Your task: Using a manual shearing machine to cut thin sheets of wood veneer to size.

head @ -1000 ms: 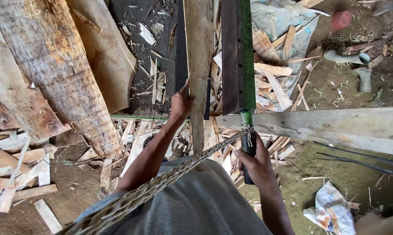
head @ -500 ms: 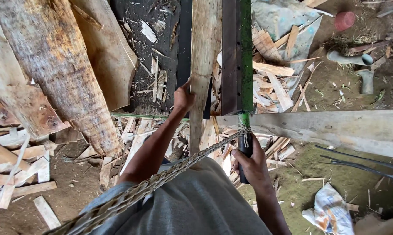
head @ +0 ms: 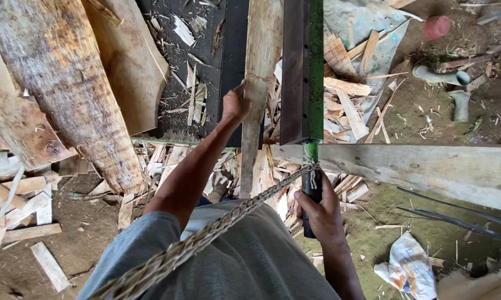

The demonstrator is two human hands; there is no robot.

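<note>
A person in a grey shirt works over a yard floor littered with wood chips and offcuts, seen from above. The left hand (head: pixel 235 104) is closed in a firm grip on the edge of a narrow pale wooden plank (head: pixel 258 83) that runs straight away from the body, thumb side pressed to the wood. The right hand (head: pixel 320 214) is wrapped tight around the dark handle (head: pixel 311 194) of a long flat blade (head: pixel 295 72); the blade rises just above that grip, dark brown with a green strip along its right edge, and lies just beside the plank, to the right of the left-hand grip. A braided rope (head: pixel 206 239) runs from the handle, where it is knotted right above the right grip, down across the person's torso. A weathered grey beam (head: pixel 428 169) crosses sideways just beyond the right grip, passing under the blade's lower end. Well to the left of the left grip lean large rough log slabs (head: pixel 67 94). Far off beyond the right grip sit a red cup (head: pixel 438 26) and a pair of grey-green boots (head: pixel 447 83) on the dirt, and crumpled paper (head: pixel 408 266) lies near the right forearm
</note>
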